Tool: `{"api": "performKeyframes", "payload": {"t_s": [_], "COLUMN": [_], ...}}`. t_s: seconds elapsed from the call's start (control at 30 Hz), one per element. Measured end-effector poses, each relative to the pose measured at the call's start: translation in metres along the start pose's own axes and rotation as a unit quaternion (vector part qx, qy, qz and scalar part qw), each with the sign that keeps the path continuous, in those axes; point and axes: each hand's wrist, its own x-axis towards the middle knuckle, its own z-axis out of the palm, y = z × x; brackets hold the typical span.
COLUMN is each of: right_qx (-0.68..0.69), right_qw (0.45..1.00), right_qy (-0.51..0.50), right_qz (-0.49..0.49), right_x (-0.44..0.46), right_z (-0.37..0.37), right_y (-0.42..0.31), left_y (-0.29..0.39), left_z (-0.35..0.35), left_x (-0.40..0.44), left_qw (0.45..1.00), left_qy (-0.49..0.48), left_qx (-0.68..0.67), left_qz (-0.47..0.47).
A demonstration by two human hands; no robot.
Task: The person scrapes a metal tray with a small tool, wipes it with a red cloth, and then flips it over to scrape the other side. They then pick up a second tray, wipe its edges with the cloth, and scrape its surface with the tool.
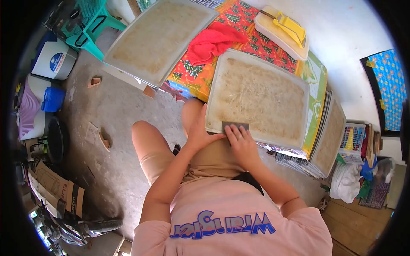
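Observation:
A shallow pale tray (260, 96) with a rubbed, brown-stained surface lies before me, its near edge at my lap. My left hand (198, 130) holds its near left corner, fingers along the side and thumb pointing right. In my right hand (240, 143) is a flat dark rectangular piece (235, 126), pressed on the tray by the near edge. Whether that piece is a scraper blade or an abrasive pad I cannot tell. Thin pale strands or scratches mark the middle of the tray.
A similar tray (162, 40) lies to the left, with a red cloth (213, 42) beside it on the patterned tablecloth (232, 17). At the back sits a plastic container (275, 36) with a yellow-framed tool (290, 27) on top. Stacked trays (328, 134) lean at the right.

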Motion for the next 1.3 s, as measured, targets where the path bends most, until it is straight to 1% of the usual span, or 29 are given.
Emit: {"api": "performKeyframes", "payload": {"t_s": [0.07,0.1,0.17,0.2,0.23,0.27,0.33,0.43,0.53,0.57,0.67,0.7,0.8,0.83,0.93,0.97,1.07,1.1,1.2,1.23,1.3], "right_qx": [0.005,0.022,0.006,-0.002,-0.027,-0.07,-0.077,-0.048,-0.052,-0.121,-0.12,-0.091,-0.049,-0.052,-0.14,-0.153,-0.109,-0.078,-0.081,-0.108,-0.165], "right_qw": [0.999,0.997,0.998,0.998,0.999,0.997,0.996,0.995,0.991,0.989,0.99,0.993,0.983,0.981,0.986,0.984,0.986,0.985,0.973,0.982,0.981], "right_qy": [0.034,0.028,0.007,-0.002,0.015,0.027,0.032,0.059,0.06,0.032,0.078,0.077,0.047,0.046,0.042,0.083,0.086,0.066,-0.024,0.036,0.074], "right_qz": [0.027,0.075,0.069,0.064,0.012,-0.014,-0.022,0.061,0.111,0.072,-0.005,0.009,0.171,0.181,0.078,0.037,0.092,0.14,0.213,0.15,0.063], "right_x": [0.02,0.034,0.033,0.034,0.023,0.014,0.011,0.042,0.054,0.045,0.026,0.032,0.062,0.064,0.048,0.04,0.057,0.069,0.084,0.079,0.061], "right_z": [0.01,0.008,0.012,0.015,0.014,0.016,0.011,0.018,0.019,0.019,0.022,0.024,0.011,0.02,0.023,0.028,0.032,0.015,0.009,0.015,0.027], "right_y": [0.025,0.034,0.029,0.023,0.008,-0.009,-0.014,0.029,0.035,0.02,-0.006,0.006,0.051,0.059,0.018,0.008,0.042,0.058,0.07,0.053,0.014], "left_y": [-0.002,-0.001,-0.001,-0.001,-0.003,-0.004,-0.006,0.006,0.006,0.005,0.007,0.009,0.006,0.007,0.01,0.01,0.013,0.014,0.009,0.007,0.003], "left_z": [0.004,0.004,0.002,0.001,0.0,0.0,0.001,0.001,-0.001,-0.001,-0.003,-0.002,0.001,0.0,-0.003,-0.003,-0.003,-0.003,-0.002,-0.002,0.001], "left_x": [-0.003,-0.004,-0.001,-0.001,-0.002,-0.001,-0.001,-0.003,-0.002,-0.003,0.0,-0.002,-0.001,-0.002,0.0,-0.001,0.001,0.0,-0.001,0.0,-0.002], "left_qw": [1.0,1.0,1.0,1.0,1.0,1.0,1.0,1.0,1.0,1.0,1.0,1.0,1.0,1.0,1.0,1.0,0.999,0.999,0.999,0.999,0.999], "left_qy": [0.003,0.004,0.011,0.003,-0.004,-0.011,-0.007,0.004,0.005,0.005,0.004,0.002,0.012,0.011,0.01,0.008,0.007,0.007,0.009,0.008,0.008], "left_qx": [-0.013,-0.01,-0.001,0.0,0.001,0.0,-0.004,-0.021,-0.008,0.002,-0.008,-0.018,-0.015,-0.005,0.004,-0.005,-0.038,-0.048,-0.036,-0.036,-0.04], "left_qz": [0.012,0.016,0.029,0.021,0.013,0.004,0.002,-0.003,0.006,0.01,0.002,-0.006,0.004,0.007,0.015,0.009,-0.004,-0.007,0.009,0.007,0.003]}}
